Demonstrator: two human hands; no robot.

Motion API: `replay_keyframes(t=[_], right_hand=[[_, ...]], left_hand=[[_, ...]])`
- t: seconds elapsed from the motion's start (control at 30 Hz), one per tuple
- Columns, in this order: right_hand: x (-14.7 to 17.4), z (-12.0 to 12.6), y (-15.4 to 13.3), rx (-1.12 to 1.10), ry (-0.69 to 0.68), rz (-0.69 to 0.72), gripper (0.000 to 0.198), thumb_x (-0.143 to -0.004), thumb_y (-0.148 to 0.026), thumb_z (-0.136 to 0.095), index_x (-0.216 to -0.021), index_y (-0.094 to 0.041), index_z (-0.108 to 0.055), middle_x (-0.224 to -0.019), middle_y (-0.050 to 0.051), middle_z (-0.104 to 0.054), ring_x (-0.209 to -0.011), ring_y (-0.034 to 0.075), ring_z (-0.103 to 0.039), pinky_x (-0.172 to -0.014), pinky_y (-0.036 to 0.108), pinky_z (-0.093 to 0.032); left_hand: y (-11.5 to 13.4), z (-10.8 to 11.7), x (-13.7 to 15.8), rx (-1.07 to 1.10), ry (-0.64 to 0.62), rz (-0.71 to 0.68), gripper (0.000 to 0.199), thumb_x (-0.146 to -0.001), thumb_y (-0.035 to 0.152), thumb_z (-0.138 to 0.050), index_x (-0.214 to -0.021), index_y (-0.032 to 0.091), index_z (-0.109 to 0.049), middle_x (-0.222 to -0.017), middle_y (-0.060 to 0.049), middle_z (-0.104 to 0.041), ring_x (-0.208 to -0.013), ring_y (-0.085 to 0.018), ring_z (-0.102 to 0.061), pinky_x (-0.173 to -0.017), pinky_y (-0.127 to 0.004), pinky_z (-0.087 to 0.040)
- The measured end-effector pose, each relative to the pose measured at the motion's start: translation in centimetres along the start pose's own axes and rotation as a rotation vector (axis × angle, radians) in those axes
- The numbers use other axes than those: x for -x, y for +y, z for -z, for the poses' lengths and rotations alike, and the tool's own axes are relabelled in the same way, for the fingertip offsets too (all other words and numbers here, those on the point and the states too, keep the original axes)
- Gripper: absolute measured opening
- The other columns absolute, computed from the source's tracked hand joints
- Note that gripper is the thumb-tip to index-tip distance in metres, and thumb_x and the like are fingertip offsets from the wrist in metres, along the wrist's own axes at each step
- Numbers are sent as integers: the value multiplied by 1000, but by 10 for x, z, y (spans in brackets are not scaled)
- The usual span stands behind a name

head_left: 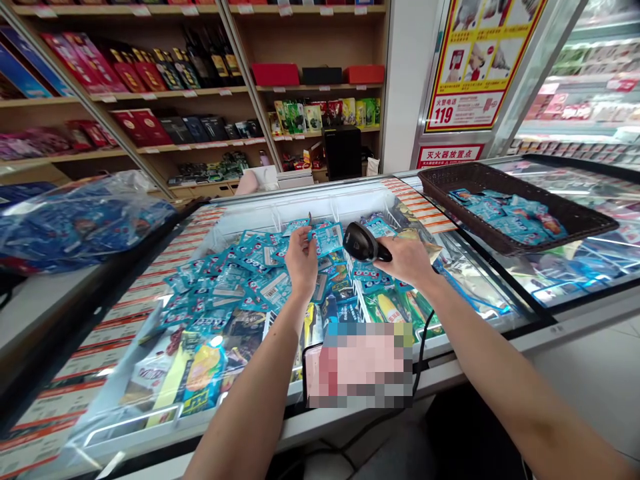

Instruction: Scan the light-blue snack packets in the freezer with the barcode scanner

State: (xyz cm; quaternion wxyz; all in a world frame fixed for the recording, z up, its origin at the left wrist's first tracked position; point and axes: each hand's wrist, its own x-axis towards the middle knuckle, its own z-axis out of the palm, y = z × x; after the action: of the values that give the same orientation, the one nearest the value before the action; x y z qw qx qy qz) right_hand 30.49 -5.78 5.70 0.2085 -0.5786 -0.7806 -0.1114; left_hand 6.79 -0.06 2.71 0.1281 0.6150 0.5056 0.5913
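My left hand (301, 260) is closed, its fingers curled at the edge of a small blue packet (329, 238) that shows just to their right. My right hand (411, 259) grips a black handheld barcode scanner (361, 243), its head turned left toward that packet. A black cable hangs from below my right hand. Many similar blue packets (230, 283) lie in a loose spread on the glass freezer top, left of and beneath my left hand. Some have white barcode panels facing up.
A dark woven basket (595, 217) with blue packets stands at the right. At the left sits a clear plastic bag (80, 220) of blue packs. A pixelated flat object lies at the front edge. Shelves of goods rise behind, and part of another person shows there.
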Motion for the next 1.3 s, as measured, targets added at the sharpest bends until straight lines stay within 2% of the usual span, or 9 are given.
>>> replay_keyframes(t=[0.27,0.9,1.07,1.2,1.3], right_hand=[[1,1,0,-31,-27,62,35,-81,-45,-60,-109,-24,-64,-92,3,-72,-80,19,-66,-66,28,-40],[1,1,0,-30,-48,81,37,-81,-42,-61,-112,-24,-64,-95,3,-72,-80,20,-65,-66,28,-39],[0,-1,1,0,-5,8,38,-79,-41,-61,-113,-23,-63,-95,5,-72,-81,21,-65,-64,28,-39],[-1,0,3,35,20,-86,37,-81,-44,-58,-109,-21,-64,-87,6,-71,-79,22,-64,-62,28,-37],[-1,0,5,51,55,-136,36,-82,-46,-58,-107,-22,-64,-87,7,-71,-80,22,-64,-62,29,-38]], left_hand=[[3,1,1,-45,-24,-54,29,-88,30,-49,-115,20,-54,-98,-5,-63,-84,-13,-60,-77,-27,-50],[4,1,3,-53,-51,-46,30,-88,30,-48,-117,21,-52,-97,-5,-61,-83,-13,-58,-74,-26,-48],[6,6,1,-164,-28,-90,34,-89,29,-45,-122,22,-51,-93,-4,-61,-77,-14,-57,-75,-27,-47],[9,16,-6,-312,21,-178,32,-89,22,-41,-118,22,-55,-101,-6,-63,-94,-18,-58,-88,-31,-45],[5,25,-13,-422,52,-155,31,-86,17,-38,-106,21,-62,-101,-8,-64,-100,-21,-57,-92,-36,-43]])
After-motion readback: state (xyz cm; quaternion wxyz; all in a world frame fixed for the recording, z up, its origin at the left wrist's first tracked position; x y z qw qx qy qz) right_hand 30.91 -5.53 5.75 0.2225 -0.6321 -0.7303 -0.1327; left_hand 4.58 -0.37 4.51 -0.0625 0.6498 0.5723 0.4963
